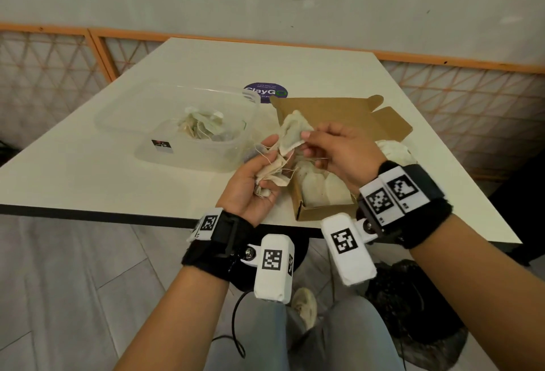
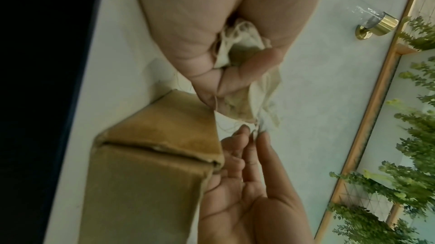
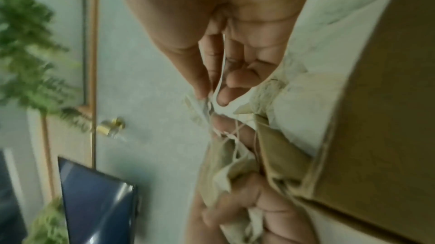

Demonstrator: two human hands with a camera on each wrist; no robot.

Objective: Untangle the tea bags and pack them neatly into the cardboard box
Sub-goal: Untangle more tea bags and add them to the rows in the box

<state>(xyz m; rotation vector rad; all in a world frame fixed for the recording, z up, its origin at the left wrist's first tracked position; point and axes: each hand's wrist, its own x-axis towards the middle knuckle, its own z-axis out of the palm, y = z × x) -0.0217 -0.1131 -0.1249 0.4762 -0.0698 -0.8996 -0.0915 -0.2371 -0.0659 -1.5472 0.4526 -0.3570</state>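
Observation:
My left hand (image 1: 265, 170) is held palm up over the table's front edge and grips a tangled bunch of tea bags (image 1: 272, 176) with loose strings. Just above it, my right hand (image 1: 306, 142) pinches one greenish tea bag (image 1: 292, 131) that is still tied to the bunch by strings. The open cardboard box (image 1: 321, 213) lies directly under my right hand, with several pale tea bags (image 1: 321, 185) laid inside. In the left wrist view the curled fingers (image 2: 256, 65) hold the bunch (image 2: 235, 49) beside the box (image 2: 153, 155). The right wrist view shows a thumb and finger pinching a bag (image 3: 202, 106).
A clear plastic tub (image 1: 188, 155) with more tangled tea bags (image 1: 203, 126) stands left of the box. The box lid (image 1: 339, 114) lies open toward the back. A purple sticker (image 1: 265, 92) is behind, and a white crumpled bag (image 1: 395, 149) lies at the right edge.

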